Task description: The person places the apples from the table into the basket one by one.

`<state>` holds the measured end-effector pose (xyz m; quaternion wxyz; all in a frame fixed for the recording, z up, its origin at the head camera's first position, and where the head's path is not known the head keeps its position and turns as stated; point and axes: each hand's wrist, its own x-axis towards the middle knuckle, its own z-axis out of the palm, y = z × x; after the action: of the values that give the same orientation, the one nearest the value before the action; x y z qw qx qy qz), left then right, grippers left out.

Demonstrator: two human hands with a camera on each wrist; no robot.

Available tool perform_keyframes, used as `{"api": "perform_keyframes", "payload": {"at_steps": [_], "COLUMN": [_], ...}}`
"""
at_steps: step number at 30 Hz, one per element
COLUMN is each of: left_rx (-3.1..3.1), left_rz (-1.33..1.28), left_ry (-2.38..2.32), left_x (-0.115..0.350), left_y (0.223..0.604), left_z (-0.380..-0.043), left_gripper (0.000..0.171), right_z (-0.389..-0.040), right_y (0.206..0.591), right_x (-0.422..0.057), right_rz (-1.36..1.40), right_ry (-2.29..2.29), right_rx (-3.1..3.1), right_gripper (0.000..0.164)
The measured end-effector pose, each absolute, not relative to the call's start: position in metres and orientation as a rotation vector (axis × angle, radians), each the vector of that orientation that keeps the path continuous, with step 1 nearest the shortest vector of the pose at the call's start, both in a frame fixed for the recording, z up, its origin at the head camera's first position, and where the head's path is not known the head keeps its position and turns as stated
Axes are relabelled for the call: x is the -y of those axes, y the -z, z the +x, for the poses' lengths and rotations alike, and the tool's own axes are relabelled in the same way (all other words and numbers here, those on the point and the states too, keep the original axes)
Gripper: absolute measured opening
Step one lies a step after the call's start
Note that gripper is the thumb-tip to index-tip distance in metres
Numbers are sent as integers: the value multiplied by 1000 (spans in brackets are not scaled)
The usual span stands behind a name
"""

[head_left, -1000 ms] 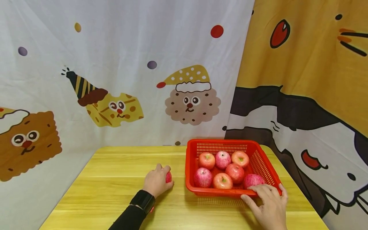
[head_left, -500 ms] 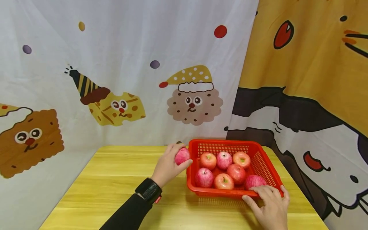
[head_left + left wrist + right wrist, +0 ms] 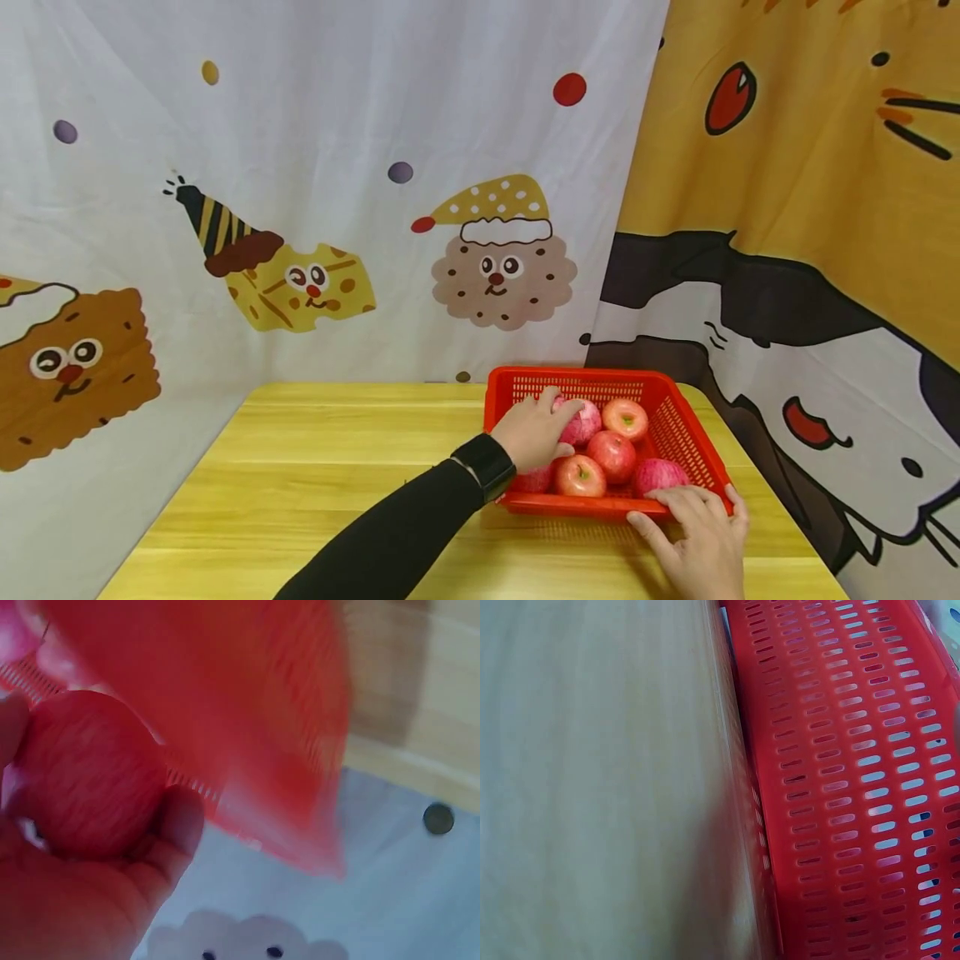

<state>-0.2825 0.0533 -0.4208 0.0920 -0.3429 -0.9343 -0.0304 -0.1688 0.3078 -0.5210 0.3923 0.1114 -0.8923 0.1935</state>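
Observation:
A red plastic basket (image 3: 686, 417) with slotted walls sits on the table, several red and pink apples (image 3: 613, 455) lying inside. My left hand (image 3: 528, 435) reaches over its left side. In the left wrist view, that hand's fingers and thumb grip a red apple (image 3: 90, 776), while the head view mostly hides it behind the hand. At the near right corner my right hand (image 3: 701, 537) holds the basket's rim, fingers over the top and thumb outside. A striped pink apple (image 3: 660, 476) lies close to those fingers. Only the slotted basket wall (image 3: 855, 787) and tabletop fill the right wrist view.
The wooden table (image 3: 322, 467) stretches left of the basket. Behind it hangs a white curtain (image 3: 337, 125) with cartoon prints, and an orange curtain (image 3: 810, 167) with cartoon animals is at the right.
My left hand has lifted an apple from the table left of the basket and carried it right, in over the basket. The right hand has kept its hold on the rim.

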Motion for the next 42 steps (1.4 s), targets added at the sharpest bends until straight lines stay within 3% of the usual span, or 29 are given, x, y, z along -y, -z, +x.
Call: {"api": "perform_keyframes", "payload": {"at_steps": [7,17,42], "left_rx": [2830,2906,2855], "left_rz": [-1012,-991,-924], "left_ry": [160,31,-34], "left_x": [-57,-53,-49], "left_y": [440,449,460], "left_z": [-279,-275,-269], "left_gripper": [74,56,67], "right_z": [-168,-167,-164], "right_y": [518,518,516], "right_x": [-308,-309,-308], "right_rz": [310,304,286], "right_ry": [-490,-483,-506], "right_rx": [2223,2230,2254], "right_gripper": [41,41,41]}}
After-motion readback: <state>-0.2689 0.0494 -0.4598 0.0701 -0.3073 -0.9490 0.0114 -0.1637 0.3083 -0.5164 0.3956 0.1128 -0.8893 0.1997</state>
